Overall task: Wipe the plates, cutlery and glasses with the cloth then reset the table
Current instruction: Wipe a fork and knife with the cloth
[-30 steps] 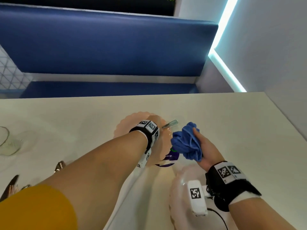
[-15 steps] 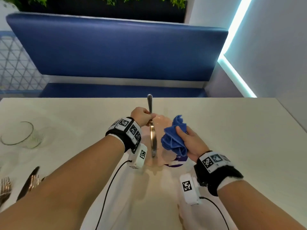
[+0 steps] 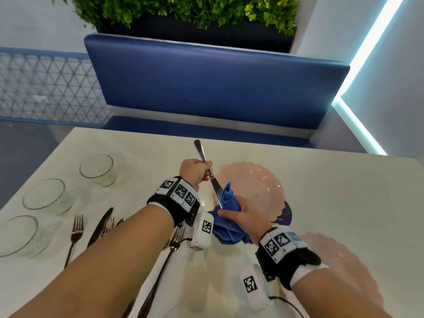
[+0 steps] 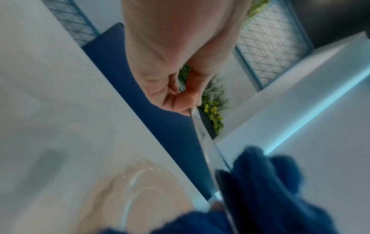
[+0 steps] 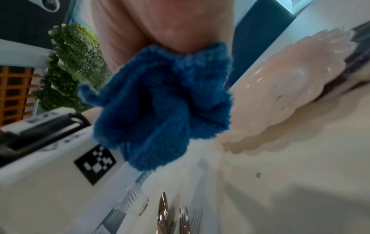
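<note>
Both hands work above the pale counter (image 3: 321, 191). Left hand (image 3: 195, 169) is clenched round the handle of a knife (image 3: 212, 177), which slants from above the fist down toward the other hand. Right hand (image 3: 246, 214) grasps a bunched blue cloth (image 3: 226, 230), and the knife's blade runs into the cloth's folds; the left wrist view shows the blade (image 4: 210, 152) passing into the dark blue fabric (image 4: 260, 190). The right wrist view shows the cloth (image 5: 160, 102) hanging from the palm just above the surface.

Just beyond the right hand lies a pink scalloped plate (image 3: 257, 187), partly covering a purple disc (image 3: 285, 214). A second pink plate (image 3: 344, 271) sits beside the right wrist. Left of the left forearm lie a fork (image 3: 74, 235), a dark knife (image 3: 101, 226) and more cutlery, partly hidden by the arm; another fork (image 3: 174, 242) shows between the two wrists. Further left stand three clear glasses (image 3: 97, 168) (image 3: 46, 196) (image 3: 18, 235) in a row along the counter's edge.

Past the far edge of the counter, ahead of the hands, runs a blue padded bench seat (image 3: 218, 88) with a planter of green foliage (image 3: 183, 10) behind its backrest. A lattice screen (image 3: 46, 88) stands to the left of the bench, and a strip of cyan light (image 3: 358, 65) runs along the pale wall to the right.
</note>
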